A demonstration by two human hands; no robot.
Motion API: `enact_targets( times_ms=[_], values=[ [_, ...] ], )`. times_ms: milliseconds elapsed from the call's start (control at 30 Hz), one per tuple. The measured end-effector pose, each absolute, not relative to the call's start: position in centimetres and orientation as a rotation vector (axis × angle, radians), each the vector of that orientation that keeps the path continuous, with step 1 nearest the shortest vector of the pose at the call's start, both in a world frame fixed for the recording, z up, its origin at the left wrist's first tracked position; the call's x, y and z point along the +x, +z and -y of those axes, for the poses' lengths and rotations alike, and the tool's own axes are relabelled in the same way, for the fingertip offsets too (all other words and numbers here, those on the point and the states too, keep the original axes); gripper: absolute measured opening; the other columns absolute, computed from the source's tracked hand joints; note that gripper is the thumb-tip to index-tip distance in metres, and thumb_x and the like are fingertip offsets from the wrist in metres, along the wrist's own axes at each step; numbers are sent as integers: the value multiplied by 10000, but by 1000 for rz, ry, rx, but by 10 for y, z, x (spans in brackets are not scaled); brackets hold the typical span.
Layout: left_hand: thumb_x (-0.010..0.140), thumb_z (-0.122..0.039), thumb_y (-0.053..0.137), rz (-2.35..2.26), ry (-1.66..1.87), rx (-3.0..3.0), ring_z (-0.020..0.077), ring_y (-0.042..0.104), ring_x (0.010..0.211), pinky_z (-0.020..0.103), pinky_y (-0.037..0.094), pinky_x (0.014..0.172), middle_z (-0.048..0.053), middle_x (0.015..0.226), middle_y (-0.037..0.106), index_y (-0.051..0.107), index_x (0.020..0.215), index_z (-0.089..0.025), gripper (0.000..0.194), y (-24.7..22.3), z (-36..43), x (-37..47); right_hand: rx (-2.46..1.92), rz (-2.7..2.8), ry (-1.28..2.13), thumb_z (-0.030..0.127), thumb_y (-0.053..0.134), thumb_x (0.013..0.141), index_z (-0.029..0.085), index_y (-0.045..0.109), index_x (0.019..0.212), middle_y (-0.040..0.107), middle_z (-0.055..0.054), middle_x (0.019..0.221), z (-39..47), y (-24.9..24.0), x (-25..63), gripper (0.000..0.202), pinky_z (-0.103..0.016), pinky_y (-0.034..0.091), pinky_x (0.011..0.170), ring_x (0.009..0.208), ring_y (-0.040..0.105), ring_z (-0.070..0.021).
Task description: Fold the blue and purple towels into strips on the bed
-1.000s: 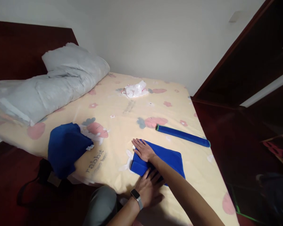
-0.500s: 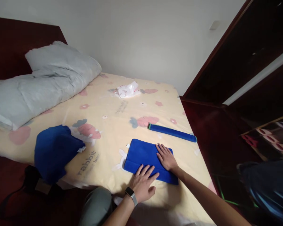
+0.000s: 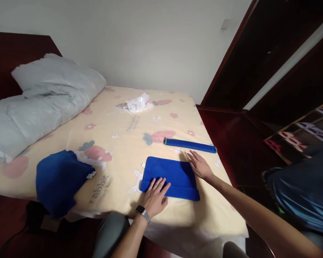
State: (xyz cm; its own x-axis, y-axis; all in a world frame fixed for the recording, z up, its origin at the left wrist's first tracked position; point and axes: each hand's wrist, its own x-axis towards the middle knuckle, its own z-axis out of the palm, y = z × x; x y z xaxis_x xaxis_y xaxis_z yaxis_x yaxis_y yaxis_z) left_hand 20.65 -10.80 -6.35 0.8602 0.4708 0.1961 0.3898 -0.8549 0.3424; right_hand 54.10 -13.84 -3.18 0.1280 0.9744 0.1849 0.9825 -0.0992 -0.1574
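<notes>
Blue cloth, folded into a flat, roughly four-sided piece [image 3: 172, 172], lies on the near part of the bed [image 3: 123, 125], with a band turned over along its near edge and a small white tag [image 3: 143, 165] sticking out on its left side. The left hand [image 3: 156, 197] lies palm down on the near left part of that band, its fingers slightly spread and gripping nothing. The right hand [image 3: 200, 165] is at the right edge, fingers loosely extended with nothing in their grasp; whether it touches the fabric or hovers just over it, I cannot tell. The piece looks light, soft and limp, not fragile, and probably not slippery, though loose layers could slide apart or wrinkle if pulled from one side. The best hold is likely at both ends of the near band, pinching all layers together between thumb and fingers. Beyond it, toward the far right, a narrow blue roll [image 3: 191, 145] with green edging appears firmer; a rumpled blue cloth [image 3: 59, 182] droops over the near left edge of the bed.
</notes>
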Motion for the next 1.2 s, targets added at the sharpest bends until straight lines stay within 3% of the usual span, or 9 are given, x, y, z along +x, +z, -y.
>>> enact_targets(
  times_ms=[100,167,267,367,600,733,900,1100,1200],
  values=[
    [938,-341,564,-708,324,2742,246,353,1468,478,263,1232,44,1595,384,380,1529,-297,621,-65,95,190,-2024,2029,61,383,310,1035,233,451,1486,447,-66,1543,182,-7,517,495,-392,422,1154,1379,470,-215],
    [949,-363,560,-702,284,2762,248,328,1481,474,263,1231,39,1608,359,345,1546,-299,638,-66,92,181,-1929,2109,168,405,340,1039,275,333,1551,385,-39,1583,211,-8,493,528,-401,395,1178,1418,420,-215],
    [995,-415,494,-679,298,2807,240,291,1497,471,249,1234,22,1629,315,271,1573,-320,627,-67,92,173,-1910,2179,250,454,359,1039,226,200,1594,311,-86,1608,245,-33,459,621,-447,384,1183,1455,354,-254],
    [1019,-463,439,-699,314,2850,237,301,1493,473,261,1224,10,1631,311,233,1580,-354,608,-69,88,167,-1906,2206,190,457,386,1033,156,193,1591,350,-144,1573,262,-64,444,663,-466,413,1156,1434,386,-286],
    [1011,-448,466,-907,295,2861,272,264,1506,459,309,1195,69,1653,244,227,1590,-311,641,-77,73,147,-1859,2212,-85,372,419,1032,152,90,1602,327,-146,1590,273,-86,477,694,-443,433,1141,1434,390,-270],
    [993,-425,496,-857,265,2854,256,305,1491,460,305,1202,66,1643,272,210,1594,-289,680,-72,68,141,-1846,2234,-6,392,433,1026,187,92,1605,307,-117,1605,273,-80,482,702,-457,427,1147,1436,389,-261],
    [918,-166,482,-856,208,2821,245,337,1478,497,279,1214,34,1623,323,275,1570,-307,699,-64,62,141,-1936,2118,0,364,439,1012,225,169,1600,256,-83,1633,274,-75,471,662,-497,366,1178,1474,313,-281],
    [816,-51,493,-834,255,2662,228,373,1460,496,316,1212,48,1587,398,478,1387,-250,605,-62,56,139,-2026,1885,96,414,494,976,256,303,1565,535,-126,1434,279,-88,475,639,-499,463,1066,1286,523,-295],
    [822,-46,506,-814,287,2611,237,403,1442,509,329,1209,66,1566,429,512,1331,-238,544,-60,53,137,-1983,1733,262,413,482,979,278,349,1531,572,-97,1394,279,-89,482,583,-472,493,1030,1247,556,-274]
  ],
)
